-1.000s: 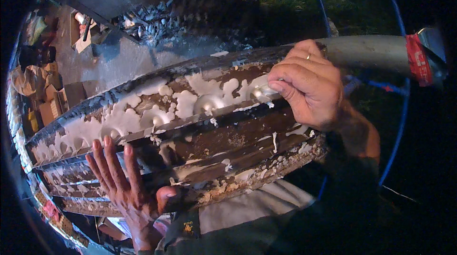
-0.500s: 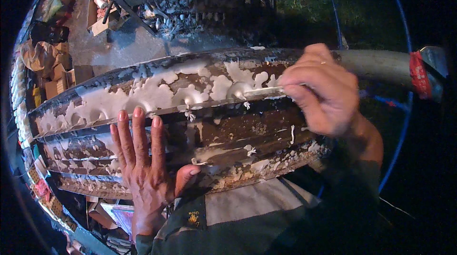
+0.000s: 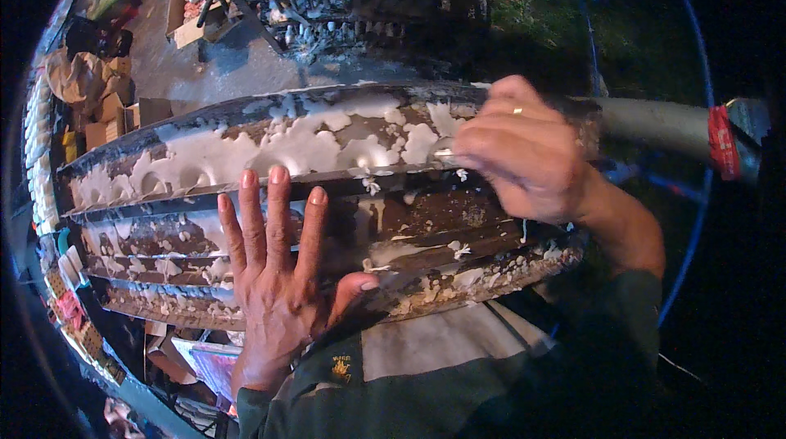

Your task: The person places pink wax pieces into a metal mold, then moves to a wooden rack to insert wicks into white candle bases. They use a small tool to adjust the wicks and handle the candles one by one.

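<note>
A long dark wooden frame of slats (image 3: 413, 214) lies across in front of me, crusted with pale, wax-like material (image 3: 286, 144) that has round hollows along one edge. Short knotted white strings (image 3: 371, 186) stick out of the gaps between slats. My left hand (image 3: 282, 275) rests flat on the slats, fingers spread, fingertips at the crusted edge. Over the right part of the same edge, my right hand (image 3: 520, 152) is closed in a pinch. A small pale end (image 3: 444, 153) shows at its fingertips by one hollow; the rest is hidden by the fingers.
A grey pipe (image 3: 655, 121) with a red wrap (image 3: 722, 142) extends at the right. An open cardboard box (image 3: 192, 17) stands on the floor (image 3: 237, 70) beyond the frame. More cardboard boxes (image 3: 110, 119) are piled at the far left. Blue cords (image 3: 696, 46) run along the right.
My right hand has moved left along the crusted edge; less of the thin pale strip shows at its fingertips. The left hand stays flat on the slats. The whole view has shifted slightly.
</note>
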`<state>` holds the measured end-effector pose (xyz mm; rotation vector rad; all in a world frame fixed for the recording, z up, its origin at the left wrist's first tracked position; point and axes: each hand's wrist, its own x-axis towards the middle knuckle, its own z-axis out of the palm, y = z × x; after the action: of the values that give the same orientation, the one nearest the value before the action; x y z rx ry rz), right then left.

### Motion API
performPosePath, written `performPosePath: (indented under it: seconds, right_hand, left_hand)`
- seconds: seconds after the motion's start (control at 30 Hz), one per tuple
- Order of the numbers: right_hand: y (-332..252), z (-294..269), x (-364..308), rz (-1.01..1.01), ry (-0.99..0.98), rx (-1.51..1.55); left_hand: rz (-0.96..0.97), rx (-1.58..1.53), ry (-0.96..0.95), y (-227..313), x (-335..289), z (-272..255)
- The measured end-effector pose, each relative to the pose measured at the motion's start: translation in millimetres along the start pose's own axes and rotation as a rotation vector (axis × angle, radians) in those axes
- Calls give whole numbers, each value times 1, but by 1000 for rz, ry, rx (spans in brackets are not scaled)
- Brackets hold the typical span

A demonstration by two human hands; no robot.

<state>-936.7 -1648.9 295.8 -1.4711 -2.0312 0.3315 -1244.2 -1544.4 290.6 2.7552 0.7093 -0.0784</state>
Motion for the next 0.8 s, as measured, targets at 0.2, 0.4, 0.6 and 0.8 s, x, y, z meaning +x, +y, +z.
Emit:
performPosePath:
  seconds: [0.2, 0.4, 0.6, 0.8]
  right_hand:
    - [-25, -24, 24, 52, 122, 1]
    - [-21, 25, 37, -4, 54, -45]
    - [-15, 44, 61, -64, 155, -20]
    - [-18, 42, 62, -88, -5, 55]
  left_hand:
    - [-150, 154, 90, -30, -13, -15]
    - [-180, 210, 52, -48, -23, -21]
    - [-225, 153, 81, -65, -34, -19]
    - [-216, 147, 131, -91, -45, -25]
